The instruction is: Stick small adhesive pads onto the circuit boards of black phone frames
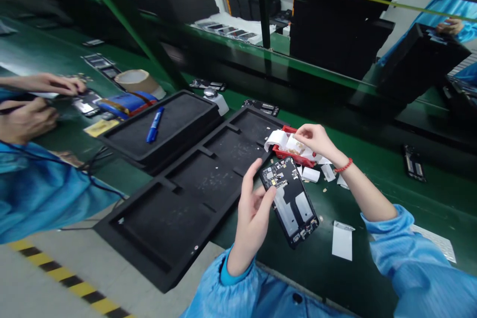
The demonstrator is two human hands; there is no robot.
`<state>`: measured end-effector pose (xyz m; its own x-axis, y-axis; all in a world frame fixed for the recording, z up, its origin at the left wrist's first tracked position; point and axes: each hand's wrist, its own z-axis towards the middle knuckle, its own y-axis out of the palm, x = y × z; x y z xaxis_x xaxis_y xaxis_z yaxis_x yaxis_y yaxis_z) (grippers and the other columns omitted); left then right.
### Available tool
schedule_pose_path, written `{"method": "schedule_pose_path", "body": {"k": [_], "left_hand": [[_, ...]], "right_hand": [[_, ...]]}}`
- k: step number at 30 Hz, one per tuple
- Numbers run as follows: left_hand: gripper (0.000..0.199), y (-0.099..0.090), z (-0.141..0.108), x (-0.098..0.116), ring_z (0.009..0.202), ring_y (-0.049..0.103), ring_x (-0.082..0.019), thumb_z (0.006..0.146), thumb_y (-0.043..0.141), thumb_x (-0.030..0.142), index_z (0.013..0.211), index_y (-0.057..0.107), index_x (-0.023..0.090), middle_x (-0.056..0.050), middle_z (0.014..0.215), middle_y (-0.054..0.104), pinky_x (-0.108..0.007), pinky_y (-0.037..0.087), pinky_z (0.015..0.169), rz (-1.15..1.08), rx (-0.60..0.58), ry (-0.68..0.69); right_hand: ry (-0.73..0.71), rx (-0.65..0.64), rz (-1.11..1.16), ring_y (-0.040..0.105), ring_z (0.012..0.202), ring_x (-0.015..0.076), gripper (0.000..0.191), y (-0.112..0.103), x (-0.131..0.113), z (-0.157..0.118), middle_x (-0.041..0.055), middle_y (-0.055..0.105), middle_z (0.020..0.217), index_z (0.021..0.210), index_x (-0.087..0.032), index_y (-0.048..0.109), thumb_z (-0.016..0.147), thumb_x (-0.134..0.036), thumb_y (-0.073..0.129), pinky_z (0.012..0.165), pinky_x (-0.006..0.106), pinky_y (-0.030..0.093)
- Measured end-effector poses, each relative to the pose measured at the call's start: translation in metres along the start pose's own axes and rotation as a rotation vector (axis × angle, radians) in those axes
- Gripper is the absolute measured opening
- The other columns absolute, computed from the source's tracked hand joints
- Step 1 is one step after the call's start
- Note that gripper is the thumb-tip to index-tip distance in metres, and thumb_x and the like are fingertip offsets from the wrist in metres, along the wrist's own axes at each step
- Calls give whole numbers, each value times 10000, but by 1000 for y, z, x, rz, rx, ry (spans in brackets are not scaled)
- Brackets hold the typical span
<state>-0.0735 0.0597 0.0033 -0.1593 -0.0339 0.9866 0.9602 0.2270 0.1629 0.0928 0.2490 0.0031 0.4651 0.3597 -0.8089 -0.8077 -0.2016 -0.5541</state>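
My left hand (253,208) is closed around the left edge of an opened phone (288,203), its circuit board and metal plates facing up. The phone is tilted above the green bench. Over a small red basket (307,161), my right hand (315,140) has its thumb and fingers pinched together. Whatever the fingertips hold, if anything, is too small to make out. White paper strips (278,139) and small tan pieces (295,146) fill the basket. More curled white paper (310,174) lies beside it on the bench.
A black compartment tray (164,218) stretches along my left, beside stacked trays with a blue marker (154,125). A co-worker's hands (30,114) are at far left. A white paper (342,241) and another opened phone (413,163) lie right.
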Motion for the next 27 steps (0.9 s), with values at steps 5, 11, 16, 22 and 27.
{"method": "schedule_pose_path", "body": {"k": [5,11,16,22,27], "left_hand": [[521,3,-1,3,480,496,-109,868,690,337,1347,544,194,41,645,629,-222,396,460,-92,73,-4],[393,18,-6,6,479,516,-95,909,675,300,1287,613,211,42,634,640,-202,449,474,-146,69,85],[283,32,-12,15,364,383,-51,926,697,298,1196,679,216,103,498,481,-156,349,372,35,138,163],[323,41,-16,23,549,677,-55,922,696,162,1228,674,266,38,891,770,-114,556,544,86,135,362],[407,42,-21,25,640,725,-52,915,676,78,1272,664,271,38,994,782,-69,555,567,113,136,408]], "right_hand": [[-38,-38,-114,654,644,151,141,1,-1,8,15,699,691,731,-166,688,868,-202,696,655,290,526],[-133,172,-140,739,949,258,96,-27,-28,-29,66,774,970,850,-196,734,865,-172,642,905,412,578],[-204,390,-30,716,1053,242,85,-31,-81,-98,57,757,1073,826,-236,716,899,-193,703,958,423,573],[-192,336,111,633,1235,249,104,-12,-117,-146,82,647,1319,844,-222,751,818,-137,805,1103,435,507],[-181,366,147,640,1210,221,120,-4,-115,-144,101,640,1311,813,-197,749,826,-78,763,1078,396,521]]}}
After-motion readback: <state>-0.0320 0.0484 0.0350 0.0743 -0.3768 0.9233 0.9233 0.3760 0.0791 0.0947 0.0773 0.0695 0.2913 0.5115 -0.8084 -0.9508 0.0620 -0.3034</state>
